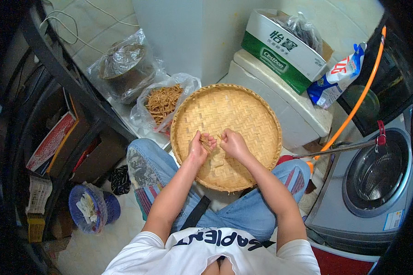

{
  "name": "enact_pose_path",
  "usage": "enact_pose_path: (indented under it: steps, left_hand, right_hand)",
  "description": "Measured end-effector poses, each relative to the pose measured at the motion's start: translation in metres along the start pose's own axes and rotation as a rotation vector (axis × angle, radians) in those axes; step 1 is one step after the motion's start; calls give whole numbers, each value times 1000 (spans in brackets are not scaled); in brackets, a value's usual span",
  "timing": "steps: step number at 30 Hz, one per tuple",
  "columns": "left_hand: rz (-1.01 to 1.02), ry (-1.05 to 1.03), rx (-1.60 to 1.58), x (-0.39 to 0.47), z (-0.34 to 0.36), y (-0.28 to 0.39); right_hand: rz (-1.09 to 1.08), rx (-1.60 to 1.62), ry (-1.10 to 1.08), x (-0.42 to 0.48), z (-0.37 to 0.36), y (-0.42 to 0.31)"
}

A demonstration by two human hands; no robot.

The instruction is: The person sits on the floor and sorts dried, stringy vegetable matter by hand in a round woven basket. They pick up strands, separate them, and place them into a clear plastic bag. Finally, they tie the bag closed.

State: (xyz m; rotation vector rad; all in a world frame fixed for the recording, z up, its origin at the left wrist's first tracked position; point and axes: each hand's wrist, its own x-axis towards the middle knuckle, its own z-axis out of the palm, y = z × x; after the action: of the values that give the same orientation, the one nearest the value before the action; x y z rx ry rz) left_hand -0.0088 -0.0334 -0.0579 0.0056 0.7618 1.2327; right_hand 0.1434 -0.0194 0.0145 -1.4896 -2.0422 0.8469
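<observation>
A round woven bamboo tray with a raised rim rests across my legs. Over its near half, my left hand is turned palm up, its fingers curled around a small bunch of thin dried brown strips. Close beside it on the right, my right hand is closed, with a thin pale piece showing at its fingertips. A few light bits lie on the weave below the hands. Beyond the tray's left rim, an open clear plastic bag holds a heap of similar brown strips.
A bag-covered round container stands behind the strips. At right are a white chest bearing a carton, a detergent bag, an orange hose and a washing machine. Left are a black-framed shelf and a blue bin.
</observation>
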Motion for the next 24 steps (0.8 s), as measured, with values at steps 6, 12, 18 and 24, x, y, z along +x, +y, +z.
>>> enact_pose_path:
  steps: [6, 12, 18, 24]
  left_hand:
    - [-107, -105, -73, -2, 8, -15]
    - [-61, -55, -29, 3, -7, -14]
    - [-90, -62, -14, 0, 3, -15]
    - [-67, -41, -37, -3, 2, -12]
  right_hand:
    - [-103, 130, 18, -1, 4, 2]
    - [87, -303, -14, -4, -24, 63]
    - [-167, -520, 134, -18, -8, 105]
    - [-114, -553, -138, -51, 4, 65]
